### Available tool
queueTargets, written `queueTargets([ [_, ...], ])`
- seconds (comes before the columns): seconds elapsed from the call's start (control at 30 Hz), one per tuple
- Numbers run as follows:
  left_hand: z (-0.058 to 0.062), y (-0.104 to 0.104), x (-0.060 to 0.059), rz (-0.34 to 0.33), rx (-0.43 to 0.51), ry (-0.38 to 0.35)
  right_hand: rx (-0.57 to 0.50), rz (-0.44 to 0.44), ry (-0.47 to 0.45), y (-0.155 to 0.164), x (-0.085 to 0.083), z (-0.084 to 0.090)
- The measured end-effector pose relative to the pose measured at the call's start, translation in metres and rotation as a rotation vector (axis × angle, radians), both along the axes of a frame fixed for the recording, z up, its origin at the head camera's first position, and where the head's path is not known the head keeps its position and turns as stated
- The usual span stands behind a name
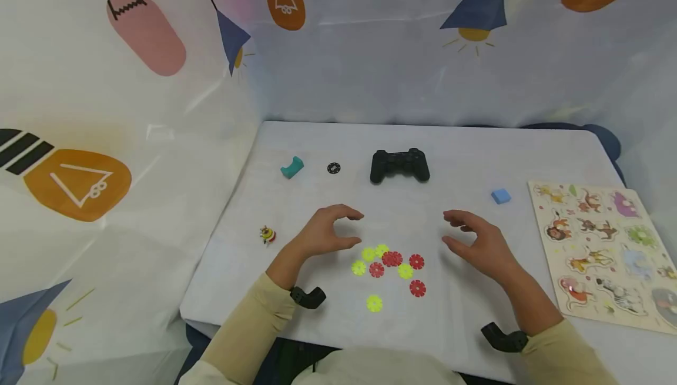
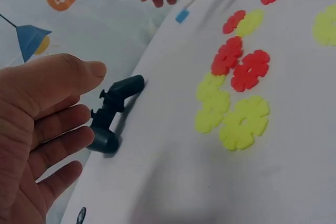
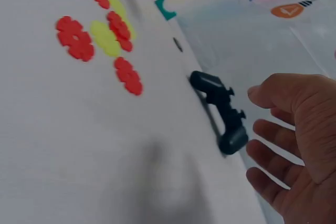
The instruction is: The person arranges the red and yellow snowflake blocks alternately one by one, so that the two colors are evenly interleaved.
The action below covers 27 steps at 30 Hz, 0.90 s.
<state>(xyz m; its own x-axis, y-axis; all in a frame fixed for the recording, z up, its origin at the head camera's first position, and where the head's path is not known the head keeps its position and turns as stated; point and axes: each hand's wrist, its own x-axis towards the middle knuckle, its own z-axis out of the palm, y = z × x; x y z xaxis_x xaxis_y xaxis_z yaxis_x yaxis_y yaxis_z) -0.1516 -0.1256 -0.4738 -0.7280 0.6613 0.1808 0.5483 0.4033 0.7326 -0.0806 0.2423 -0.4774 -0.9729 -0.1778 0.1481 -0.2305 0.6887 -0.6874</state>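
Note:
Several red and yellow flower-shaped plastic discs (image 1: 391,258) (image 2: 233,100) (image 3: 105,35) lie in a loose cluster on the white table (image 1: 465,150). My left hand (image 1: 330,229) (image 2: 47,124) hovers just left of the cluster, fingers loosely curved, holding nothing. My right hand (image 1: 473,238) (image 3: 294,135) hovers to the right of it, also relaxed and empty. A black game controller (image 1: 399,165) (image 2: 111,114) (image 3: 220,109) lies beyond both hands at the table's middle.
A teal curved block (image 1: 292,167) (image 3: 165,8) and a small black disc (image 1: 333,168) sit at the back left. A little bee toy (image 1: 267,234) is near the left edge, a blue block (image 1: 500,196) (image 2: 182,16) and an animal puzzle board (image 1: 603,250) at the right.

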Motion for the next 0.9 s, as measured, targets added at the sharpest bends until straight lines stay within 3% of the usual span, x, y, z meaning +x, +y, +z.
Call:
queueTargets([
  [0.2, -0.012, 0.015, 0.006, -0.024, -0.066, 0.018, -0.007, 0.022, -0.010, -0.006, 0.007, -0.013],
  [0.5, -0.043, 0.057, 0.015, -0.162, -0.206, 0.074, -0.021, 0.010, 0.028, -0.004, 0.012, -0.017],
  [0.7, -0.045, 0.068, 0.020, -0.211, -0.251, 0.117, -0.025, -0.013, 0.026, 0.000, 0.014, -0.017],
  [0.9, -0.044, 0.071, 0.020, -0.195, -0.259, 0.125, -0.035, -0.030, 0.013, 0.002, 0.017, -0.015],
])
